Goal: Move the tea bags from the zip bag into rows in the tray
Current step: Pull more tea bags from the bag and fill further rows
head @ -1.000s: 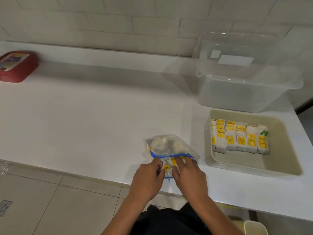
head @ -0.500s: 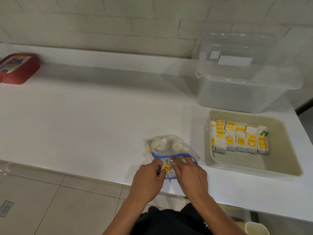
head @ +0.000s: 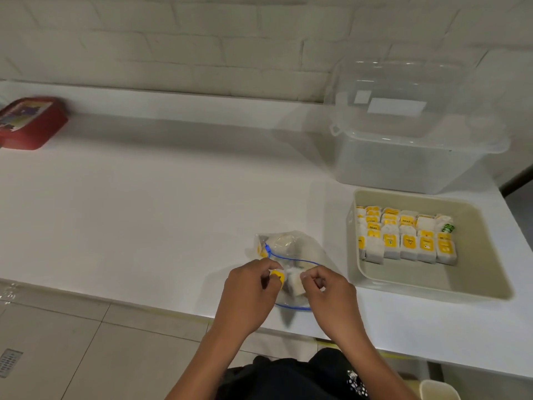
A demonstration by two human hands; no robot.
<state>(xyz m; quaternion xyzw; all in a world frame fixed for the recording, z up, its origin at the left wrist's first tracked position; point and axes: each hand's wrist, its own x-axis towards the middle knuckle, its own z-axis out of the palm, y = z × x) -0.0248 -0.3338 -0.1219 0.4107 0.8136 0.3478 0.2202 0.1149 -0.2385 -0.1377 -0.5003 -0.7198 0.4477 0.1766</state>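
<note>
Down at the near edge of the white counter (head: 144, 212), the head camera shows both hands working at the mouth of the zip bag (head: 288, 248), a clear pouch with a blue zipper line that lies open toward the person. Pinched in the curled fingers of the left hand (head: 248, 293) is a tea bag (head: 277, 276) with a yellow label, held just above the bag's opening. Close beside it, the right hand (head: 331, 293) has its fingers curled around a white tea bag packet (head: 294, 284), touching the left hand's packet or nearly so. More pale packets sit bunched in the far end of the zip bag. To the right, near but apart from the bag, stands the beige tray (head: 490, 284), with tea bags in rows (head: 403, 238) packed upright against its far-left part; one green-labelled packet sits at the right end of the back row. Behind the tray is a clear storage bin (head: 403, 168), and far left a red box (head: 31, 122).
</note>
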